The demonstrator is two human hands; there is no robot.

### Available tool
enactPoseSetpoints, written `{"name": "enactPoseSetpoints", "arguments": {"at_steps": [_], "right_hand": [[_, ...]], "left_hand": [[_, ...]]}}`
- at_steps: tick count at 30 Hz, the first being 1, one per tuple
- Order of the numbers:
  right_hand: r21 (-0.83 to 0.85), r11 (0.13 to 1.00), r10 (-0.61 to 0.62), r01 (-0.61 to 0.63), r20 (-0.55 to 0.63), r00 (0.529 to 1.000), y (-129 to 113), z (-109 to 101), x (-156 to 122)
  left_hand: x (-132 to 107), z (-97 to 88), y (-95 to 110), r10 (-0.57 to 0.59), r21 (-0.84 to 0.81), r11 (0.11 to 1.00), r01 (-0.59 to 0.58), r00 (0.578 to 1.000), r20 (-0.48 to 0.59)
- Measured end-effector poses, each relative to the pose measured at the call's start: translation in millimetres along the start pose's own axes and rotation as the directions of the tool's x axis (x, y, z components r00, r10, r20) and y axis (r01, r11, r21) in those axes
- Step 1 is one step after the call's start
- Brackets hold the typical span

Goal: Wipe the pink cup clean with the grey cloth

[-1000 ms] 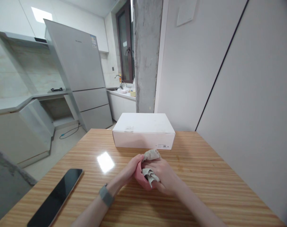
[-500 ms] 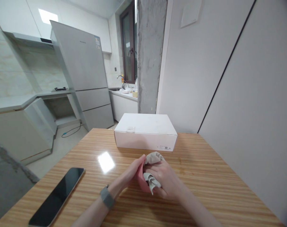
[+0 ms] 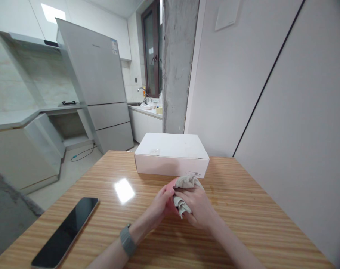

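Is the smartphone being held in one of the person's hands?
No, the smartphone lies on the wooden table, while the left hand grips a pink container and the right hand holds a light grey cloth.

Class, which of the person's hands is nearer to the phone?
Left. The left hand is to the right of the phone, apart from it; the right hand, touching the cloth, is farther right, beyond the left hand.

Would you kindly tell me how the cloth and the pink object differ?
The cloth is pale grey, unlike the pink object. The cloth is crumpled; the pink object looks smooth. The right hand holds the cloth; the left hand grips the pink object. Both are partly hidden.
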State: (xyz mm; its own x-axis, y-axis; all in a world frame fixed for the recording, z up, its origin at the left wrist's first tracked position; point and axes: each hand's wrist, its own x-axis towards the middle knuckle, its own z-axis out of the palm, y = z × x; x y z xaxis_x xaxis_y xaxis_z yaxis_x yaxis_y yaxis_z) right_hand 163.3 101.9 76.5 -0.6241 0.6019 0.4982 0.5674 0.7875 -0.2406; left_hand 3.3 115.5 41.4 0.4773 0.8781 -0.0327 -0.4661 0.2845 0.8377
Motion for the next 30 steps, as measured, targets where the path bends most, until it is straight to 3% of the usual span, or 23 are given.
{"name": "enactPoseSetpoints", "arguments": {"at_steps": [2,8,19,25,30], "right_hand": [[0.041,0.999,-0.020,0.019,0.010,1.000,0,2,-1],[0.089,0.996,-0.029,0.024,0.054,0.998,-3,4,0],[-0.047,0.998,0.049,-0.052,-0.050,0.998,-9,-3,2],[-0.052,0.994,0.097,-0.100,-0.061,0.993,-9,-2,2],[-0.050,0.992,0.113,-0.118,-0.091,0.989,-12,0,1]], "left_hand": [[0,-0.7,6,-0.003,0.031,1.000,0.004,1.000,-0.009],[2,-6.5,11,0.037,0.329,0.944,0.023,0.984,-0.177],[-1,0.4,-9,0.100,0.234,0.971,-0.054,0.977,-0.189],[-1,2.6,-13,0.179,0.256,0.960,-0.116,0.954,-0.239],[-3,7.2,-16,0.180,0.240,0.965,-0.107,0.935,-0.305]]}}
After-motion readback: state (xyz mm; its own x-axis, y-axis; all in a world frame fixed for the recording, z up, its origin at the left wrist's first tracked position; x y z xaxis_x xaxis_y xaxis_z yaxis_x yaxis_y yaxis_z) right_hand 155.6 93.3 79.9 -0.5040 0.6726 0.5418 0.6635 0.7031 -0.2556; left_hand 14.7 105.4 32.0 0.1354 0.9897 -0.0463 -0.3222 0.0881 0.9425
